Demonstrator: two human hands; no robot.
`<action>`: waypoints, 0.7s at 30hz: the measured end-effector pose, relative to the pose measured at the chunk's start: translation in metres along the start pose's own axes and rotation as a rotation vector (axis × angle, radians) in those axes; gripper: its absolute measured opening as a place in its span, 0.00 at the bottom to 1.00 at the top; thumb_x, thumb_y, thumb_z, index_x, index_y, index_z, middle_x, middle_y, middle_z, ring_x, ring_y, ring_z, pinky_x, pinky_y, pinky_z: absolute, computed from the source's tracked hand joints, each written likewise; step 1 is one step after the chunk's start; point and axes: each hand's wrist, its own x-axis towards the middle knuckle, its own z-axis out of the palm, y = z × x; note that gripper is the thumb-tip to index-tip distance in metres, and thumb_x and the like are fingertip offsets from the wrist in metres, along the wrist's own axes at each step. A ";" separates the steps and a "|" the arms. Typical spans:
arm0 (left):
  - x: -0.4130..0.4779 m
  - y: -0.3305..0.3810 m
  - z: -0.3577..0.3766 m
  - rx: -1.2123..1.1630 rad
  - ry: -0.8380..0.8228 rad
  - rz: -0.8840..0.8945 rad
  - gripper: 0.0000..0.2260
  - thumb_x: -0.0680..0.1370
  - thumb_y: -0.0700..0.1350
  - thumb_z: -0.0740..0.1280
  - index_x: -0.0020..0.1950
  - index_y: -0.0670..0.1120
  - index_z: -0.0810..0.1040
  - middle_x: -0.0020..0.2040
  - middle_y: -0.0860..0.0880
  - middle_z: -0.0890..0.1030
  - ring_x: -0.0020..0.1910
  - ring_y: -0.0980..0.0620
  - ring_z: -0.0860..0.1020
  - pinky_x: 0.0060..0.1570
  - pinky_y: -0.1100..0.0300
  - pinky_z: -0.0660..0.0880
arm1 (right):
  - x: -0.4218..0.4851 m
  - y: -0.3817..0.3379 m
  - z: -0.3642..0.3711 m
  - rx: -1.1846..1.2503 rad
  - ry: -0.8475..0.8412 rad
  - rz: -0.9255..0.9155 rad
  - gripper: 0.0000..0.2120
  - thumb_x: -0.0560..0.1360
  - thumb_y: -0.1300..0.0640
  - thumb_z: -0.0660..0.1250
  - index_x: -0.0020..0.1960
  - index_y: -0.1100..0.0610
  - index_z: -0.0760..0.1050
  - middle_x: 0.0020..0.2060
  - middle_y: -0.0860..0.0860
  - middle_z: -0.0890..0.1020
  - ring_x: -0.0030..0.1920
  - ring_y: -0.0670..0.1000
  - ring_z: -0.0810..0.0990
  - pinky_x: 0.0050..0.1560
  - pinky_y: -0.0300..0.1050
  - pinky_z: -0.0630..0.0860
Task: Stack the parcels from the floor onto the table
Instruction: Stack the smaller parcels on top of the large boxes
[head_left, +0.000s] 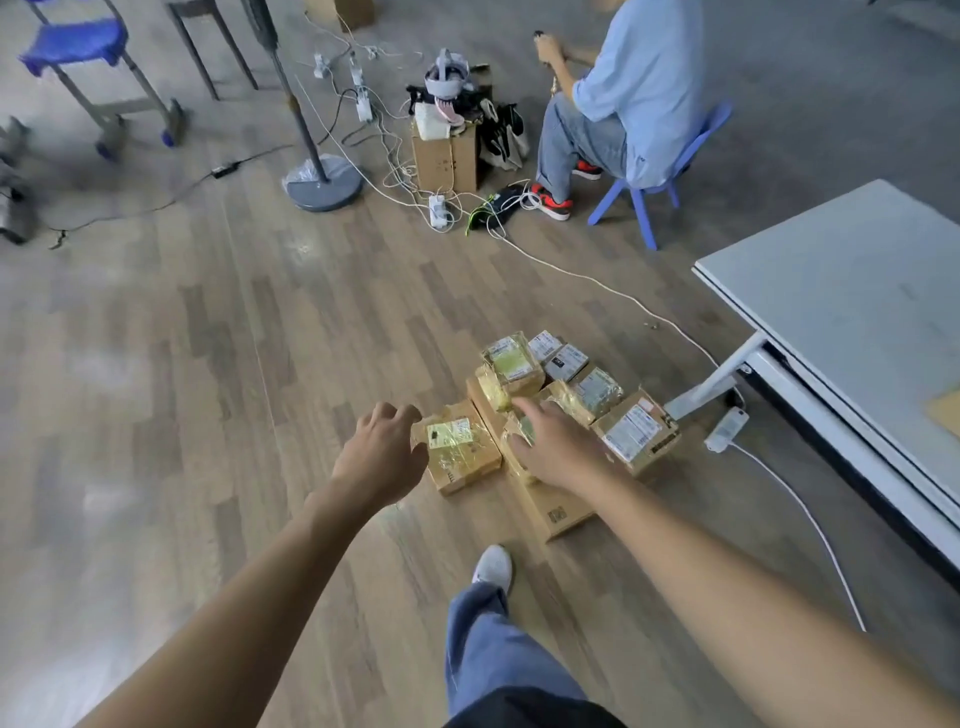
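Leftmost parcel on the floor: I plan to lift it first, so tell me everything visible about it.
The leftmost parcel is a small brown cardboard box wrapped in glossy clear tape, with a white label on top. It lies flat on the wooden floor, its right side against a long flat carton. The left hand is at its left edge, fingers curled; whether it grips yet is unclear.

Parcels: clustered on floor near table
Left hand: loosely curled beside them
Right hand: spread over them
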 end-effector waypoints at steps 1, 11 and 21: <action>0.016 -0.005 -0.002 0.016 -0.022 -0.010 0.19 0.79 0.49 0.62 0.69 0.48 0.68 0.65 0.44 0.70 0.66 0.43 0.68 0.59 0.49 0.73 | 0.017 -0.001 0.003 0.024 -0.018 0.017 0.22 0.80 0.45 0.56 0.73 0.46 0.60 0.63 0.55 0.72 0.53 0.55 0.76 0.48 0.51 0.77; 0.153 -0.024 0.005 0.115 -0.251 0.088 0.19 0.79 0.49 0.62 0.70 0.48 0.68 0.66 0.44 0.70 0.66 0.43 0.68 0.62 0.50 0.71 | 0.121 0.003 0.023 0.241 -0.039 0.183 0.23 0.81 0.46 0.56 0.74 0.49 0.59 0.67 0.55 0.70 0.58 0.55 0.77 0.49 0.50 0.77; 0.287 -0.040 0.066 0.167 -0.482 0.325 0.19 0.79 0.49 0.61 0.70 0.49 0.67 0.67 0.46 0.69 0.66 0.46 0.69 0.64 0.53 0.69 | 0.176 0.025 0.073 0.382 0.010 0.552 0.23 0.81 0.47 0.57 0.74 0.47 0.60 0.66 0.53 0.72 0.59 0.53 0.76 0.55 0.50 0.76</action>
